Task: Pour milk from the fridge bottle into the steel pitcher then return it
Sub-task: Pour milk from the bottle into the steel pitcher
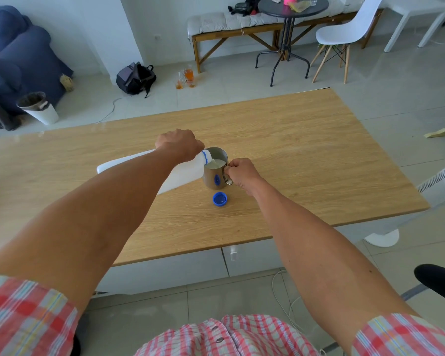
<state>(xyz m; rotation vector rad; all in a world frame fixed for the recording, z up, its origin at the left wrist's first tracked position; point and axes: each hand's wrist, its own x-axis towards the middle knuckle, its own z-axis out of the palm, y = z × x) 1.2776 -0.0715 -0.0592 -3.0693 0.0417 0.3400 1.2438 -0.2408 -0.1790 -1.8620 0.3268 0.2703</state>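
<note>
Gripping the tilted milk bottle (183, 173), the left hand (179, 143) pours into the steel pitcher (215, 170) at frame centre. Right hand (242, 173) grips its handle. Blue cap (220, 199) lies just below.

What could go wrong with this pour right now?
1. The milk bottle is tipped steeply at the steel pitcher; milk already shows inside, so it may overflow.
2. The right hand holds only the pitcher's handle; a nudge from the bottle neck could tilt it.
3. The blue cap lies near the pitcher, where spills could reach it.

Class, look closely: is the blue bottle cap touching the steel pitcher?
Apart. The head view shows the blue cap lying on the wooden table, with a strip of bare wood between it and the base of the steel pitcher.
</note>
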